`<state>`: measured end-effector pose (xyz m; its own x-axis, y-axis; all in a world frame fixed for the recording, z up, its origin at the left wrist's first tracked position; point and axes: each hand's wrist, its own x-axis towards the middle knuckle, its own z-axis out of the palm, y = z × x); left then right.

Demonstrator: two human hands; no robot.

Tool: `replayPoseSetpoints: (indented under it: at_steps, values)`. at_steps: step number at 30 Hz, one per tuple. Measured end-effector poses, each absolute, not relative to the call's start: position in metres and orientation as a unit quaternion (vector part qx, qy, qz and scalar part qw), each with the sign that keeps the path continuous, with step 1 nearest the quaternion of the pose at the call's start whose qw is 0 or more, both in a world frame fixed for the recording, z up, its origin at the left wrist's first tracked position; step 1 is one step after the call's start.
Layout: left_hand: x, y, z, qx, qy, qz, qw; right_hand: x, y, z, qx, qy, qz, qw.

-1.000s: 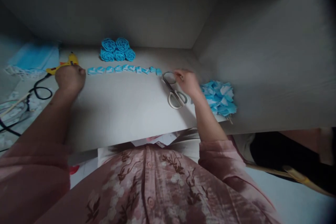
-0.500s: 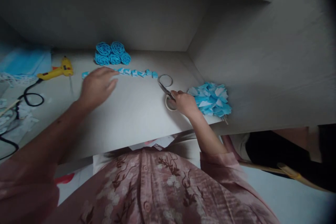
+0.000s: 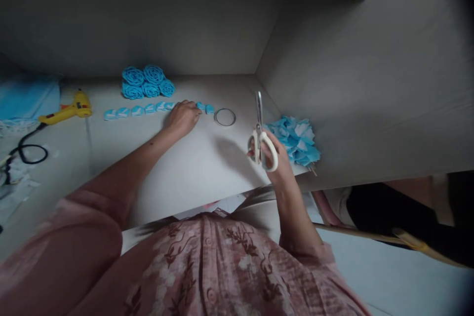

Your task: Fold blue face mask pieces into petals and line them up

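My right hand (image 3: 277, 158) is raised over the table's right side, its fingers in the cream handles of a pair of scissors (image 3: 258, 126). The blades are together and point away from me. My left hand (image 3: 184, 117) rests on the row of small folded blue-and-white pieces (image 3: 137, 110). Its fingers are bent and close together; whatever lies beneath them is hidden. Just right of the row, a thin ring (image 3: 224, 117) lies flat. Beside my right hand sits a ruffled blue-and-white bundle (image 3: 296, 139), with thin stick ends at its lower edge.
Behind the row stand several blue rosettes (image 3: 143, 81). A yellow glue gun (image 3: 70, 108) and its black cord are at left, near blue sheets with white strings (image 3: 29, 96). White scraps (image 3: 22, 182) lie below. Grey walls (image 3: 370, 84) enclose the back and right.
My right hand has lifted the scissors off the table and turned them upright in view, away from the ring. My left hand has moved right along the row, uncovering its left pieces.
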<state>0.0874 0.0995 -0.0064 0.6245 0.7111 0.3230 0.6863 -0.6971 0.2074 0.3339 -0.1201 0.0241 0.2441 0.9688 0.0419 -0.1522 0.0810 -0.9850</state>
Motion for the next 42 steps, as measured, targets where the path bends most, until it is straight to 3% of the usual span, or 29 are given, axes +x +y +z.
replayPoseSetpoints:
  at_steps: [4, 12, 19, 24, 28, 36, 42]
  values:
    - [0.105, 0.110, -0.003, 0.891, 0.419, 0.175, 0.008, 0.317, -0.138, -0.002, -0.418, -0.335, 0.568, 0.625]
    - [0.134, 0.129, -0.004, 0.926, 0.355, 0.125, -0.010, 0.316, -0.143, -0.031, -0.375, -0.293, 0.638, 0.605]
    - [0.143, 0.143, 0.000, 0.928, 0.355, 0.105, 0.040, 0.319, -0.141, -0.039, -0.375, -0.284, 0.644, 0.603]
    - [0.136, 0.145, 0.008, 0.908, 0.378, 0.157, 0.086, 0.317, -0.141, -0.037, -0.372, -0.290, 0.642, 0.604]
    - [0.136, 0.133, 0.016, 0.911, 0.356, 0.200, 0.060, 0.316, -0.142, -0.032, -0.359, -0.298, 0.646, 0.604]
    - [0.154, 0.113, 0.005, 0.968, 0.224, 0.109, 0.000, 0.314, -0.141, -0.031, -0.379, -0.306, 0.639, 0.596]
    - [0.175, 0.089, 0.016, 0.955, 0.246, 0.164, 0.032, 0.316, -0.142, -0.034, -0.388, -0.310, 0.626, 0.601]
